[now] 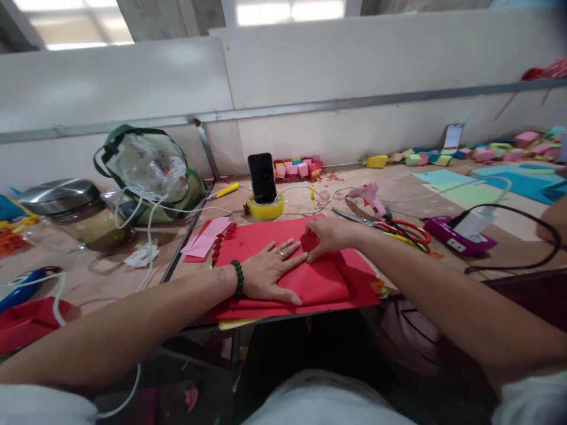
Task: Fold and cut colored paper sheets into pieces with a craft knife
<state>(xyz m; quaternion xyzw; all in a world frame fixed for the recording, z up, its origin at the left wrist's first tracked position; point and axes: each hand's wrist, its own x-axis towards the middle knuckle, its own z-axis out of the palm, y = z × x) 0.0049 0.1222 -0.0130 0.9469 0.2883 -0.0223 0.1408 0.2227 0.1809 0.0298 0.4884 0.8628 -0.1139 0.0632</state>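
Note:
A folded sheet of red paper (325, 284) lies at the table's front edge, on top of more red sheets (364, 282). My left hand (270, 273) rests flat on it with the fingers stretched out, a ring on one finger and a green bead bracelet at the wrist. Just to the right, my right hand (328, 235) has thumb and fingers curled together around a raised part of the red paper. Its fingertips are close to those of the left hand. Pink paper strips (207, 237) lie left of the stack.
Behind the paper, a phone (263, 177) stands in a yellow tape roll (266, 208). Orange-handled scissors (407, 229), a pink glue gun (370, 198) and a purple power strip (460, 238) are at right. A lidded jar (75, 215) and green bag (150, 177) stand at left, with cables trailing.

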